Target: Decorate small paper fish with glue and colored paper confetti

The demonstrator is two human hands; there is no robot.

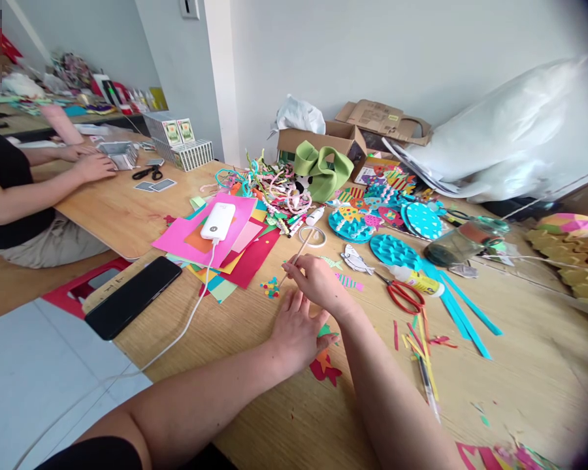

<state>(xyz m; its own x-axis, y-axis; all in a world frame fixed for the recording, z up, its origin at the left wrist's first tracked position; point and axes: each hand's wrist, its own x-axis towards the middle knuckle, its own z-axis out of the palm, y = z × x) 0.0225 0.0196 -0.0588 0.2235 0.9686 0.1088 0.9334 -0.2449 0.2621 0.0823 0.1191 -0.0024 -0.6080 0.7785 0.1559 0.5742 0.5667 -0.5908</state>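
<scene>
Wooden stick (304, 244) is pinched between thumb and fingers of the right hand (318, 281); its lower end points down at the small coloured dots (270, 289) on the table (215, 333). Left hand (294, 334) lies palm down with fingers spread, near the dots; cannot tell whether anything is beneath it. Red cutout (330, 373) lies near its thumb. Step in hand, judged: working dots with the stick tip. Next move calls for a light, steady touch.
</scene>
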